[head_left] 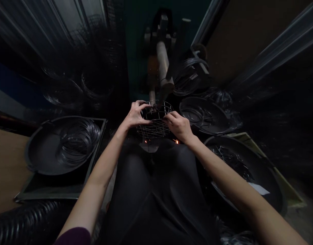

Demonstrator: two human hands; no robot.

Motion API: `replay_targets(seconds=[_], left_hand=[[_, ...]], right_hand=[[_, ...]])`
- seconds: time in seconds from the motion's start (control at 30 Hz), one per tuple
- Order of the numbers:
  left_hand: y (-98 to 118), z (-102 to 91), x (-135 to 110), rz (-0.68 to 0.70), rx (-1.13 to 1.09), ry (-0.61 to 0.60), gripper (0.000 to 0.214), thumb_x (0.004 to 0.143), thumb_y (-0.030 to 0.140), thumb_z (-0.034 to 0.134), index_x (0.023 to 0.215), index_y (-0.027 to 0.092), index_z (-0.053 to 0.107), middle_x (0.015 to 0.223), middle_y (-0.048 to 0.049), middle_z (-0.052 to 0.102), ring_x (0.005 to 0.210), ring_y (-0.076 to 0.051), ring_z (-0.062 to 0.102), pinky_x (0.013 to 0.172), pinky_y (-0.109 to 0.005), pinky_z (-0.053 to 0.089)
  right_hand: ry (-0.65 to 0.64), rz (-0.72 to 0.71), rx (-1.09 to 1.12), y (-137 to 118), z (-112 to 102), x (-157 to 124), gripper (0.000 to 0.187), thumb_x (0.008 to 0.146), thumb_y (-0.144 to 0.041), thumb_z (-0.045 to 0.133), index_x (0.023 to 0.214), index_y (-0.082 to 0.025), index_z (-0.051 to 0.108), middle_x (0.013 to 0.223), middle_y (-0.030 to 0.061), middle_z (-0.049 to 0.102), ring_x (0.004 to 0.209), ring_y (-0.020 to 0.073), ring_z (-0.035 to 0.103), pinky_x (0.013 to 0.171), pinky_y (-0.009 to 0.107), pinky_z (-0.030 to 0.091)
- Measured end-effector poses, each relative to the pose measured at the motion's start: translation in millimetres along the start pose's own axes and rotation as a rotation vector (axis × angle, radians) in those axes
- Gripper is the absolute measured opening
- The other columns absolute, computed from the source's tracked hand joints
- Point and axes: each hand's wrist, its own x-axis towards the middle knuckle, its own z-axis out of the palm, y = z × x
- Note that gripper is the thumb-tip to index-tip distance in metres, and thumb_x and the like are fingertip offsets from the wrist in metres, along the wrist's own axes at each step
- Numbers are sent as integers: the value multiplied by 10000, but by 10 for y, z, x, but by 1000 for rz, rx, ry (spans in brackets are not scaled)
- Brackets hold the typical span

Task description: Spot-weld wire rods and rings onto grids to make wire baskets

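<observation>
Yeah, round wire basket is right at the lower end of the machine arm, left hand curved round its left rim, thumb and fingers apart, right hand pinching the near right rim; can't tell what props it underneath. Looks light, stiff along the hoops, springy across the thin wires, bare metal so probably a bit slick, bendable rather than fragile. I'd hold opposite sides of the top hoop, fingers clear of the sparks lower down.
</observation>
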Motion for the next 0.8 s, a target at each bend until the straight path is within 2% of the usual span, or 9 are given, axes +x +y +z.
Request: replay_targets(seconds=[0.27, 0.4, 0.53, 0.67, 0.73, 0.8], left_hand=[[-68, -45, 149, -15, -4, -10, 696, 568, 373, 871, 1210, 231, 640, 1283, -94, 472, 1249, -305, 428, 1113, -480, 354], [-118, -73, 301, -42, 3, -21, 707, 552, 381, 880, 1200, 237, 638, 1285, -85, 483, 1250, -314, 431, 1109, -500, 349], [-137, -77, 390, 1, 8, 7, 681, 568, 386, 873, 1180, 213, 630, 1275, -92, 518, 1252, -309, 447, 1095, -484, 351], [-206, -101, 347, 14, -63, 12, 880, 556, 450, 875, 1324, 216, 515, 1357, -112, 511, 1301, -331, 427, 1117, -498, 320], [-320, -137, 315, -10, -221, 50, 899, 636, 500, 819, 1403, 221, 443, 1417, -114, 486, 1335, -317, 420, 1129, -476, 324], [-475, -174, 296, -71, -391, 102, 704, 789, 502, 684, 1385, 189, 479, 1383, -118, 539, 1297, -279, 488, 1103, -435, 374]], right_hand=[[20, 32, 64, 67, 40, 181, 179, 911, -316, 558, 956, -226, 706, 976, 54, 639, 749, 139, 570, 552, 239, 332], [35, 82, 54, 92, 77, 314, 178, 896, -339, 572, 939, -223, 701, 943, 52, 619, 728, 148, 547, 554, 245, 314], [2, 95, 92, 123, 83, 395, 173, 881, -337, 614, 940, -202, 704, 951, 56, 632, 746, 157, 560, 586, 253, 336], [6, 41, 204, 276, -6, 512, 209, 874, -276, 643, 1034, -158, 706, 974, 91, 662, 841, 168, 603, 699, 257, 401], [17, 31, 201, 409, -35, 679, 240, 905, -247, 591, 1087, -128, 694, 1019, 122, 669, 876, 167, 608, 754, 268, 406], [-28, 16, 123, 549, -11, 909, 239, 923, -198, 539, 1075, -93, 691, 1038, 151, 673, 858, 161, 599, 764, 283, 397]])
